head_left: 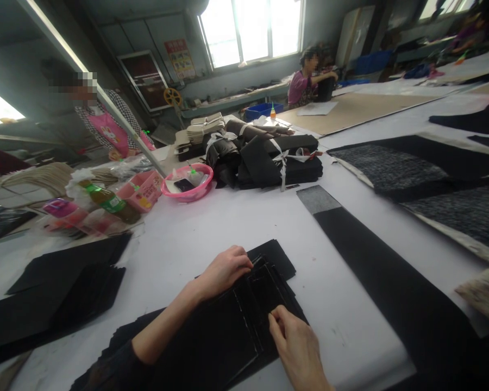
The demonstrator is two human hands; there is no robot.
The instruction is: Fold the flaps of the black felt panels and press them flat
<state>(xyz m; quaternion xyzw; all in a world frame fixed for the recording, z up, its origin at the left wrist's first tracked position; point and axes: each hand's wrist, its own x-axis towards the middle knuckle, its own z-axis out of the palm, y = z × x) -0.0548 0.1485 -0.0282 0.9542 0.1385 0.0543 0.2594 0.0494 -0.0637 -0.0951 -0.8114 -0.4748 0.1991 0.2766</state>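
Observation:
A stack of black fabric pieces (228, 320) with chalk outlines lies on the white table (212, 228) right in front of me. My left hand (226, 270) rests on the stack's far left corner, fingers curled over the edge of the top piece. My right hand (295, 342) is at the stack's near right edge, thumb and fingers pinched on the edge of the top black piece. A smaller black piece (275, 255) sticks out beyond the stack's far side.
More black pieces (65, 277) lie at left. A long black strip (375, 271) runs along the right. Tied black bundles (264, 157), a pink bowl (187, 184), a pink box (142, 190) and a bottle (110, 202) sit farther back. Two people work in the background.

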